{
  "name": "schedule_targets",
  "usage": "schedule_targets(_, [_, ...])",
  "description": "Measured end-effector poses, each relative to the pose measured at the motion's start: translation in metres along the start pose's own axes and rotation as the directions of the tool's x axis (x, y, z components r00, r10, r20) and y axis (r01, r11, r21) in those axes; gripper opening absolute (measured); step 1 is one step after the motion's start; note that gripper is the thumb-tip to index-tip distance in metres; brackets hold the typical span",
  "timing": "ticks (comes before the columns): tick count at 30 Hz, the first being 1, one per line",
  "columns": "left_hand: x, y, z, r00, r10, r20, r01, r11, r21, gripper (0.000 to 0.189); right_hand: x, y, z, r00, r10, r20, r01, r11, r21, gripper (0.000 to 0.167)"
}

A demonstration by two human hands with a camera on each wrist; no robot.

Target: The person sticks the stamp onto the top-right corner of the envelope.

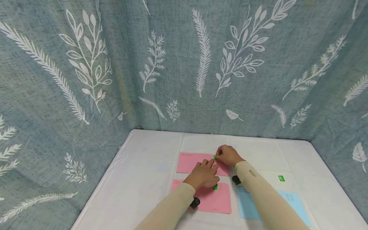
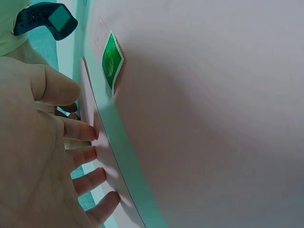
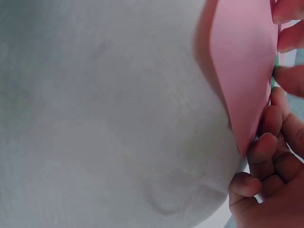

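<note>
Fingertips of my left hand (image 1: 202,174) rest spread on the far pink envelope (image 1: 188,163), near its right half. My right hand (image 1: 229,155) is at that envelope's upper right corner, with curled fingers and thumb pinching a small green stamp (image 1: 214,157). Most of this stamp is hidden by the fingers. In the right wrist view, curled right fingers (image 3: 263,147) lie along the edge of the pink envelope (image 3: 242,61). Below my left palm lies the near pink envelope (image 1: 212,201), bearing a green stamp (image 2: 112,61) at its upper right corner.
A blue envelope (image 1: 247,207) lies at the front right, partly under my right forearm. Beyond it a loose green stamp (image 1: 281,178) rests on a pale sheet. A white cloth (image 1: 149,159) covers the table, and a patterned curtain (image 1: 178,64) hangs behind.
</note>
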State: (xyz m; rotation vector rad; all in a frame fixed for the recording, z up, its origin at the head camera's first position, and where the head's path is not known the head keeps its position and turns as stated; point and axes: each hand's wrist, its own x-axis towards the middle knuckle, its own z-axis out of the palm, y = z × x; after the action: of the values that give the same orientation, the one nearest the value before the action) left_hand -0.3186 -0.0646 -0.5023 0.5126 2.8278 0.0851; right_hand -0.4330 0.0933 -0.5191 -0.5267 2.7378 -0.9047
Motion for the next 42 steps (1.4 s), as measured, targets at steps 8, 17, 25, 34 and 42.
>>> schedule_targets(8, [-0.0019, 0.0004, -0.0012, 1.0, 0.003, -0.017, -0.003, 1.0, -0.005, 0.06, 0.0014, 0.0021, 0.0019, 1.0, 0.0, -0.013, 0.0, 1.0, -0.004, 0.012])
schedule_targets(17, [-0.0031, -0.0002, -0.0028, 1.0, 0.007, -0.005, -0.007, 1.0, -0.012, 0.062, 0.0, 0.0006, 0.0015, 1.0, 0.007, -0.01, -0.006, 1.0, 0.007, 0.011])
schedule_targets(25, [-0.0037, -0.0007, -0.0017, 1.0, 0.009, -0.016, -0.01, 1.0, -0.011, 0.062, 0.0007, 0.0006, 0.0011, 1.0, 0.005, -0.007, -0.005, 1.0, 0.011, 0.011])
schedule_targets(34, [-0.0038, -0.0017, 0.0024, 0.999, 0.019, -0.028, -0.02, 0.999, -0.026, 0.061, -0.0016, -0.0026, 0.0006, 1.0, 0.022, -0.019, -0.021, 0.999, 0.025, 0.013])
schedule_targets(42, [-0.0028, -0.0011, 0.0028, 0.999, 0.017, -0.04, -0.018, 1.0, -0.019, 0.061, -0.003, -0.0043, -0.0001, 1.0, 0.006, -0.024, -0.006, 0.999, 0.037, 0.014])
